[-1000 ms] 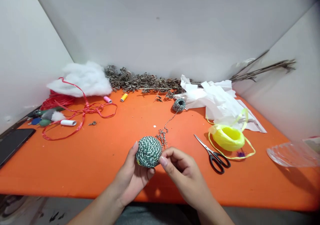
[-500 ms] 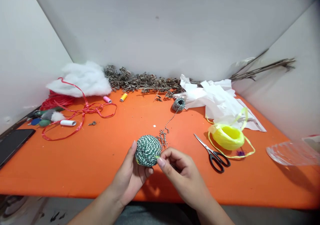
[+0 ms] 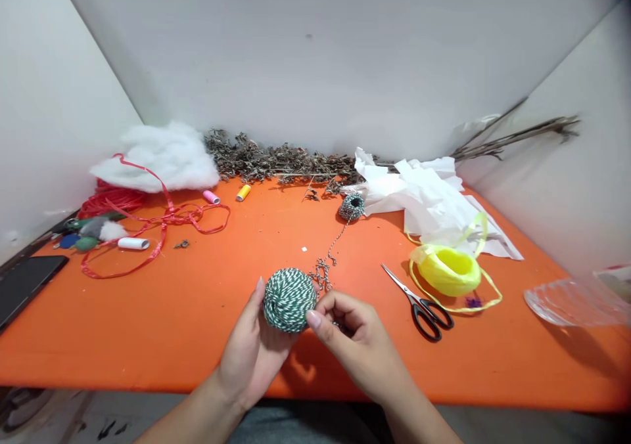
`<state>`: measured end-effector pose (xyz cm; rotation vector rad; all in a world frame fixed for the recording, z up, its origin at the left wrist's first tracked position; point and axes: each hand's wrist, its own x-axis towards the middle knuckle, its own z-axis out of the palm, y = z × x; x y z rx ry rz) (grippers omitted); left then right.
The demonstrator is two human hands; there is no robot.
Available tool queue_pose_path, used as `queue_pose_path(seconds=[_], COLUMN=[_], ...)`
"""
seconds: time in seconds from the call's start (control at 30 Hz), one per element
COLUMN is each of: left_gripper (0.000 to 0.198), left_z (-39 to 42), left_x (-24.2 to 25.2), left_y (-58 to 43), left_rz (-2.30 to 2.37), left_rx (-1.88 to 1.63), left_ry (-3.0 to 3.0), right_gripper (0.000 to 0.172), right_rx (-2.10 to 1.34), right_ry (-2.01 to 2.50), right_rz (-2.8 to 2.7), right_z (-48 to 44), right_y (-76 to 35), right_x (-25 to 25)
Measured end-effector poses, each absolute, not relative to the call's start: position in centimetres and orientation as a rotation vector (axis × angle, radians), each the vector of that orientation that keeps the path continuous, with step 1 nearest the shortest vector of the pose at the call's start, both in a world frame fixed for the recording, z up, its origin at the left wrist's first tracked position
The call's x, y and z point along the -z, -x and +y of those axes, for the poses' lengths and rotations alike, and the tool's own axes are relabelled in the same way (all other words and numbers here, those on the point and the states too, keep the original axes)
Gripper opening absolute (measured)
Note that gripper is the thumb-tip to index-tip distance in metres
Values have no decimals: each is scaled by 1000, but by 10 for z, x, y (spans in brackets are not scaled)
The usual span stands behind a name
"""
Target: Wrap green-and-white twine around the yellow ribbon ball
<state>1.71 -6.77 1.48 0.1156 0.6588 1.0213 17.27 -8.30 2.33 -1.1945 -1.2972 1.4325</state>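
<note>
Since the earlier view, the green-and-white twine ball (image 3: 288,299) has shifted slightly left. We find the left hand (image 3: 251,355) cupping it from below, thumb raised along its side. The right hand (image 3: 357,349) is curled, fingertips pinched against the ball's right side. A kinked strand (image 3: 321,276) runs to the small twine spool (image 3: 351,206). Open room extends right toward the scissors (image 3: 419,306); the orange table (image 3: 148,326) ends just below the hands.

Twine ball (image 3: 288,300): rough, matt twisted fibre, green and white. Scissors (image 3: 424,316), 3 o'clock from the ball: polished metal blades, glossy black plastic handles. Tissue paper (image 3: 424,201), 2 o'clock: thin, white, crumpled. Tabletop (image 3: 148,326): smooth, orange, low sheen.
</note>
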Motion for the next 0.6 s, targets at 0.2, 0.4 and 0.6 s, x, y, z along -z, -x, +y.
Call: queue_pose_path(seconds=[0.2, 0.4, 0.6], left_gripper=[37, 56, 49], left_z=[-65, -71, -66], left_x=[-6, -2, 4], left_y=[-15, -15, -16], left_rz=[708, 725, 862], left_rx=[-1068, -1105, -1117], left_ry=[-179, -435, -607], right_gripper=[36, 37, 34], right_rx=[-1416, -1390, -1398], right_ry=[1214, 1250, 1217], right_rz=[-1299, -1327, -1334], right_z=[-81, -82, -81], right_y=[-171, -169, -170], right_x=[-19, -16, -12])
